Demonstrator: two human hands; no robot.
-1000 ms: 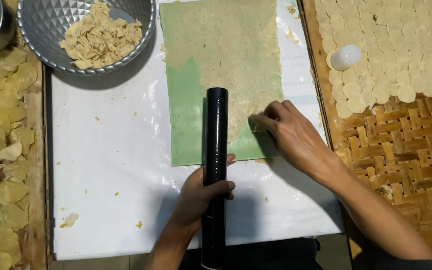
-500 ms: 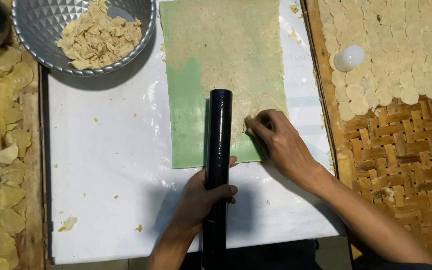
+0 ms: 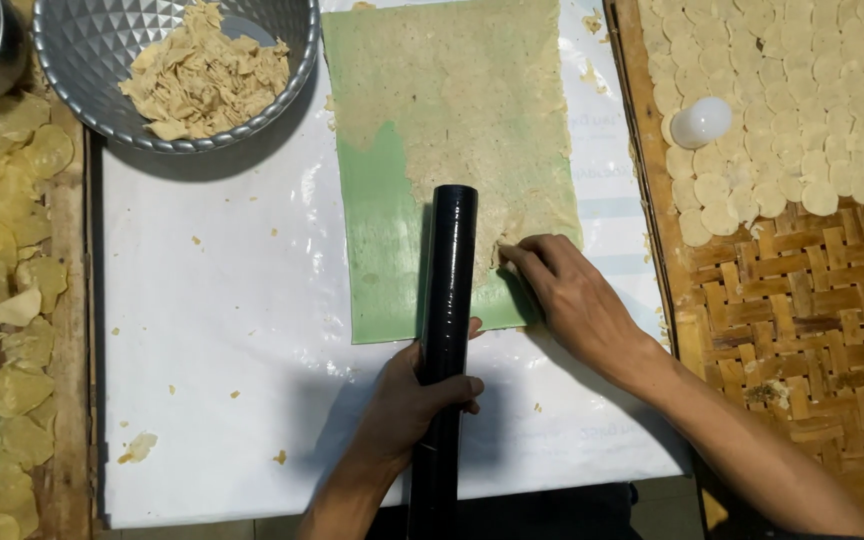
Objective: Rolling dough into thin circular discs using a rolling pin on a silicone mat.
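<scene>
My left hand (image 3: 414, 398) grips a long black cylinder (image 3: 448, 270) that lies lengthwise over the near part of a green sheet (image 3: 382, 250). A thin layer of pale dough (image 3: 472, 120) covers most of that sheet. My right hand (image 3: 570, 296) rests on the sheet just right of the cylinder, with its fingertips pinching the near edge of the dough layer.
White paper (image 3: 222, 330) covers the work surface. A dimpled metal bowl (image 3: 82, 90) of dough scraps sits at the far left. A woven bamboo tray (image 3: 802, 330) at the right carries several round dough discs (image 3: 812, 90) and a white cutter (image 3: 700, 122). More discs (image 3: 2, 260) lie at the left.
My right hand has slid left along the sheet towards the black cylinder, and its fingertips now pinch the dough edge. The left hand and the cylinder have stayed put.
</scene>
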